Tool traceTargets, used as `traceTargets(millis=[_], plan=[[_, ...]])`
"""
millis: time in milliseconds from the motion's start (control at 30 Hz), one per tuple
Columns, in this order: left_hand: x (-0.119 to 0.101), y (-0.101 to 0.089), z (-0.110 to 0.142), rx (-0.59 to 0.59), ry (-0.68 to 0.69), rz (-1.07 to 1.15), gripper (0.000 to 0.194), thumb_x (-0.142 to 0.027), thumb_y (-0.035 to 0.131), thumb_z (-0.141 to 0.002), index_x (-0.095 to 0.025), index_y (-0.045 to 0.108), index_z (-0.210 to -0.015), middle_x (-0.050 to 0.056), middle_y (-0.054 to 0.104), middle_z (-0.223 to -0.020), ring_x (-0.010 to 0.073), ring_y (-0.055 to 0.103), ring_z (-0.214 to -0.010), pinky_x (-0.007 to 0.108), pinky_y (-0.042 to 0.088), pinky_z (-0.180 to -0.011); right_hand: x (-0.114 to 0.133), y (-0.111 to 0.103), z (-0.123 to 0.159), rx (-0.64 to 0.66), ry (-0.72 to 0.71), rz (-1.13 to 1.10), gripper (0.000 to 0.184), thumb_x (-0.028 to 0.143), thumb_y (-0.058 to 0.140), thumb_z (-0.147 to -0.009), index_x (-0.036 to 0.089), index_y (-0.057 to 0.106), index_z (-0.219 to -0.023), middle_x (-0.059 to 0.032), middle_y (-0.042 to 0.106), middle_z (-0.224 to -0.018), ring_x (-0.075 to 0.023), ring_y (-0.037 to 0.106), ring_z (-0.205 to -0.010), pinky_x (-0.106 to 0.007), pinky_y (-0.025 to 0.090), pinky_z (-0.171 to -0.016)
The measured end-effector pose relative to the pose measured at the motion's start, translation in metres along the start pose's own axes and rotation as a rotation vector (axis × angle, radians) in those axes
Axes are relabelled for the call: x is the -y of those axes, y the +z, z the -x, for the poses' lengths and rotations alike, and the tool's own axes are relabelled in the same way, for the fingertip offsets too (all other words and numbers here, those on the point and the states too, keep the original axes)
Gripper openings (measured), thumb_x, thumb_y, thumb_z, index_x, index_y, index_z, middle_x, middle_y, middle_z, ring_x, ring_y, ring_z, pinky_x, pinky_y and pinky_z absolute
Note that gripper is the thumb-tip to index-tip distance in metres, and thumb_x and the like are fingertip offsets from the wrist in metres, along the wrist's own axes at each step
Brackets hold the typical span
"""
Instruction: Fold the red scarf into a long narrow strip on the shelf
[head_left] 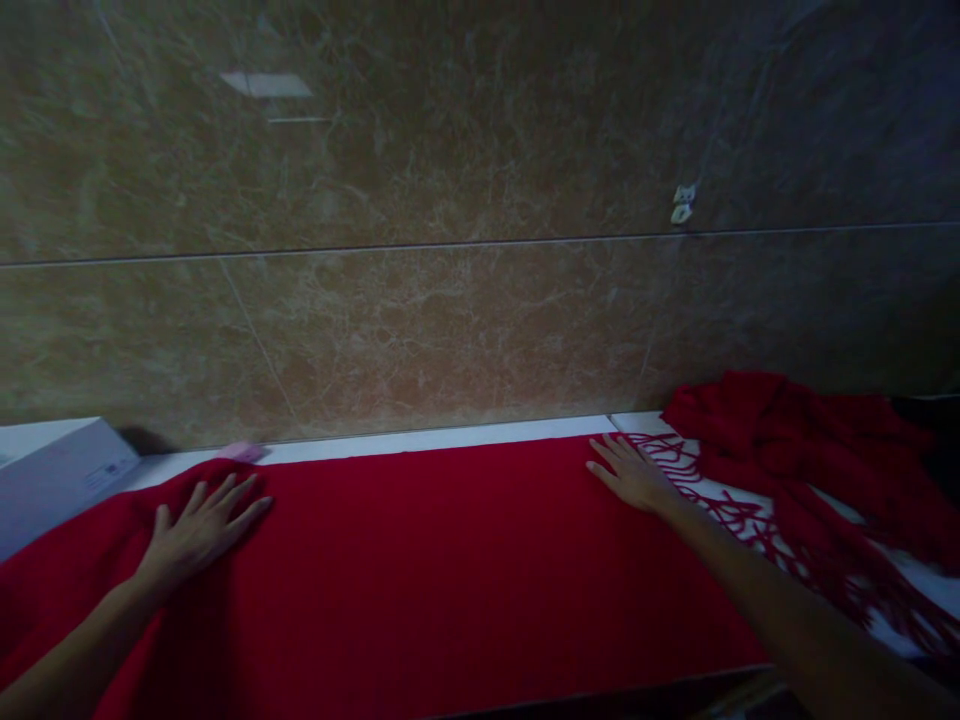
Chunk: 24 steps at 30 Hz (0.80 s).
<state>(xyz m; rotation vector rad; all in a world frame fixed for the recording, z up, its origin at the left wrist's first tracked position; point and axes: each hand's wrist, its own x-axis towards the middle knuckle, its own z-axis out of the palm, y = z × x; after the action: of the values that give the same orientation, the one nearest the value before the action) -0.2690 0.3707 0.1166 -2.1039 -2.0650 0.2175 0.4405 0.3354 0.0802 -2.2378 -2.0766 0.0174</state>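
Observation:
A red fringed scarf (435, 570) lies spread flat across the white table, its fringe running along the right end. My left hand (196, 530) rests on the scarf's left part with fingers spread, where the cloth is rumpled and rises toward the box. Near the far right corner, my right hand (630, 475) lies flat on the cloth beside the fringe, fingers stretched out. Neither hand grips the cloth.
A second red fringed cloth (795, 440) lies bunched at the right. On the left stands a white box (67, 480), with a small pink object (241, 452) near it. A tiled wall (450, 330) rises behind the white table (450, 437).

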Motion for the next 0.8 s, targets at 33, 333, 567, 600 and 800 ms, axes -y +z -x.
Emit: traceTargets(millis=[33, 333, 567, 600, 800], plan=[[-0.006, -0.005, 0.002, 0.044, 0.000, -0.041, 0.061, -0.037, 0.053, -0.093, -0.041, 0.049, -0.154, 0.001, 0.021, -0.173, 0.0452, 0.000, -0.159, 0.079, 0.013, -0.118, 0.001, -0.002, 0.000, 0.003, 0.007, 0.002, 0.082, 0.072, 0.022, -0.100, 0.024, 0.035, -0.164, -0.0096, 0.028, -0.171, -0.0348, 0.020, -0.158, -0.063, 0.020, -0.126], [-0.035, -0.017, 0.016, 0.157, -0.060, -0.016, 0.057, -0.033, 0.037, -0.103, -0.036, 0.037, -0.160, 0.004, 0.011, -0.174, 0.0416, 0.007, -0.159, 0.074, 0.019, -0.122, -0.007, 0.002, -0.005, -0.026, -0.028, 0.002, 0.084, 0.073, 0.020, -0.100, 0.022, 0.037, -0.164, -0.0100, 0.029, -0.170, -0.0313, 0.020, -0.159, -0.054, 0.017, -0.129], [-0.035, -0.019, 0.016, 0.175, -0.046, -0.039, 0.058, -0.029, 0.039, -0.102, -0.035, 0.041, -0.159, 0.003, 0.011, -0.174, 0.0423, 0.006, -0.159, 0.074, 0.019, -0.122, -0.006, 0.002, -0.003, -0.025, -0.027, 0.005, 0.082, 0.070, 0.023, -0.100, 0.021, 0.037, -0.164, -0.0094, 0.027, -0.171, -0.0308, 0.020, -0.159, -0.054, 0.017, -0.129], [-0.034, -0.018, 0.016, 0.168, -0.043, -0.026, 0.058, -0.030, 0.040, -0.101, -0.035, 0.042, -0.159, 0.004, 0.013, -0.174, 0.0423, 0.006, -0.159, 0.074, 0.019, -0.122, -0.006, 0.001, -0.003, -0.023, -0.026, 0.007, 0.082, 0.070, 0.023, -0.100, 0.021, 0.037, -0.164, -0.0094, 0.027, -0.171, -0.0305, 0.019, -0.159, -0.054, 0.017, -0.130], [-0.030, -0.012, 0.015, 0.098, -0.032, 0.050, 0.059, -0.033, 0.041, -0.100, -0.032, 0.044, -0.159, 0.007, 0.020, -0.173, 0.0441, 0.012, -0.159, 0.079, 0.019, -0.119, -0.008, 0.004, -0.007, -0.028, -0.030, 0.012, 0.082, 0.068, 0.026, -0.100, 0.019, 0.036, -0.164, -0.0114, 0.028, -0.170, -0.0316, 0.022, -0.158, -0.056, 0.019, -0.128]])
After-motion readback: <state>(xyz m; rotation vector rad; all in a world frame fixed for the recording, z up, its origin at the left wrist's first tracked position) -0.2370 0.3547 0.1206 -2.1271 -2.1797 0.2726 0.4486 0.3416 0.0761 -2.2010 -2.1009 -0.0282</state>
